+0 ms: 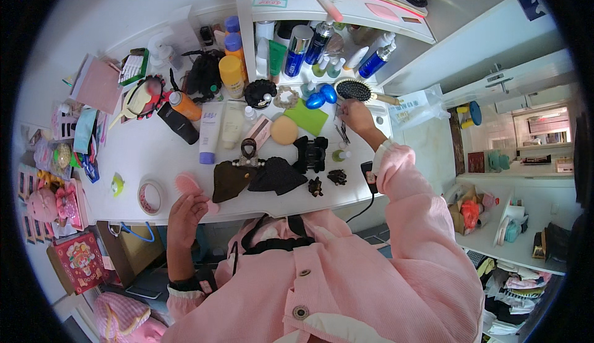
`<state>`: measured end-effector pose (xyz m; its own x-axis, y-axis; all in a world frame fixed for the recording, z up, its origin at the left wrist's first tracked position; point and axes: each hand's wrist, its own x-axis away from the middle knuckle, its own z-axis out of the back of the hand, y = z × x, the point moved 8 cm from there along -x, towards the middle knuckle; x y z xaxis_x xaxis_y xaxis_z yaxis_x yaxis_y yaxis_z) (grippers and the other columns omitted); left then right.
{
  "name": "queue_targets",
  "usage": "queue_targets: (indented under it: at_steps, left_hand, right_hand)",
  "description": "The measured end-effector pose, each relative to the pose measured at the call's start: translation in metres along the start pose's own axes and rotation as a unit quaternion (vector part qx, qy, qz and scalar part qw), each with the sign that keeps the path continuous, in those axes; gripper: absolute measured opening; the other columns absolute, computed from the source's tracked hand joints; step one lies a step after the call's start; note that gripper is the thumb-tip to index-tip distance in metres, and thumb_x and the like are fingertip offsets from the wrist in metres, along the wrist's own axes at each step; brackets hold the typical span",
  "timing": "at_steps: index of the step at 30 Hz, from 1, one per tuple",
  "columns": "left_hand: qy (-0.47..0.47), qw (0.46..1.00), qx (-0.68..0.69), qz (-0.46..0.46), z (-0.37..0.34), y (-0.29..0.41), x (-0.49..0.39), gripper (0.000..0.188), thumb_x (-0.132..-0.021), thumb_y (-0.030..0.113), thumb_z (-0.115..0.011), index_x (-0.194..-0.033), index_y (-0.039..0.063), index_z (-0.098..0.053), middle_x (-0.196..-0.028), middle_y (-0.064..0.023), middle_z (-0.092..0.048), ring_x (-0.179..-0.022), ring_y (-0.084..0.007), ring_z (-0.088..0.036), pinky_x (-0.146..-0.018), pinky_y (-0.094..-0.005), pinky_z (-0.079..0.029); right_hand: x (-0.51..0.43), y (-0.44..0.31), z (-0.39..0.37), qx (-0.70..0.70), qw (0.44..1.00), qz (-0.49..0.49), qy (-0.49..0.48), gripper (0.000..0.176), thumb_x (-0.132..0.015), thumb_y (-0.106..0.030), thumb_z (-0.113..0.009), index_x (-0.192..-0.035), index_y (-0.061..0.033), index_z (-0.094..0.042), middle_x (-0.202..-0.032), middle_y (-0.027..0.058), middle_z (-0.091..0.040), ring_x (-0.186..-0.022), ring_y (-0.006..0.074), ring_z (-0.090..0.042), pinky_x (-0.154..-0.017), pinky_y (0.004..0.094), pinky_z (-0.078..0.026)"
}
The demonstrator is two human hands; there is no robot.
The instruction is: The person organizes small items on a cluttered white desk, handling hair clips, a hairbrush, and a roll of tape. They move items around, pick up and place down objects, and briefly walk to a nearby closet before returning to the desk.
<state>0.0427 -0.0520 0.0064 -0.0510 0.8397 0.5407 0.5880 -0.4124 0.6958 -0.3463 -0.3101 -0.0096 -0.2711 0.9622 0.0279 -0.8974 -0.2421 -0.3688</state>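
My right hand (358, 119) is at the back right of the white desk, just below a paddle hairbrush (353, 88) with black bristles and a wooden handle. Its fingertips are drawn together by some thin metal pieces; whether they grip one is too small to tell. Two shiny blue egg-shaped things (321, 96) lie to its left, above a green sheet (306, 116). Small metal tools (343, 133) rest below the fingers. At the front edge, my left hand (186, 218) has loosely curled fingers beside a pink hairbrush (188, 183), partly covering its handle.
Black claw clip (311, 153), dark fabric bows (277, 176) and a tape roll (150, 197) lie along the front. Tubes (211, 131) and bottles stand behind. A shelf unit (320, 15) rises at the back. One black cable (366, 209) hangs off the right edge.
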Motion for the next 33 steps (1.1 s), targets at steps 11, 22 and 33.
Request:
queue_targets:
  at_steps: [11,22,33]
  left_hand:
    - [0.013,0.999,-0.029,0.012,-0.002,-0.002,-0.004,0.026,-0.088,0.015,-0.046,-0.105,-0.003,-0.051,-0.090,-0.0103,-0.059,-0.077,-0.0132,-0.056,-0.071,-0.0248,-0.047]
    - [-0.010,0.999,-0.035,0.016,-0.011,-0.006,-0.011,0.027,-0.088,0.017,-0.047,-0.106,-0.002,-0.051,-0.090,-0.0102,-0.059,-0.077,-0.0128,-0.057,-0.071,-0.0245,-0.047]
    - [-0.008,0.999,-0.045,0.010,-0.007,-0.005,-0.005,0.028,-0.087,0.021,-0.049,-0.105,-0.001,-0.052,-0.089,-0.0081,-0.059,-0.076,-0.0118,-0.056,-0.070,-0.0232,-0.046]
  right_hand:
    - [0.011,0.026,0.020,-0.399,0.914,-0.036,0.062,0.005,-0.073,-0.004,-0.063,-0.074,-0.0004,-0.059,-0.064,0.0056,-0.057,-0.055,0.0126,-0.055,-0.050,0.0230,-0.043]
    - [0.068,0.150,0.035,-0.384,0.853,-0.341,0.093,0.011,-0.076,-0.006,-0.061,-0.083,0.0030,-0.059,-0.070,0.0063,-0.059,-0.058,0.0134,-0.058,-0.053,0.0233,-0.050]
    - [0.065,0.132,0.053,-0.205,0.921,-0.285,0.167,0.013,-0.066,-0.009,-0.069,-0.069,0.0013,-0.062,-0.055,0.0066,-0.058,-0.047,0.0113,-0.055,-0.043,0.0243,-0.044]
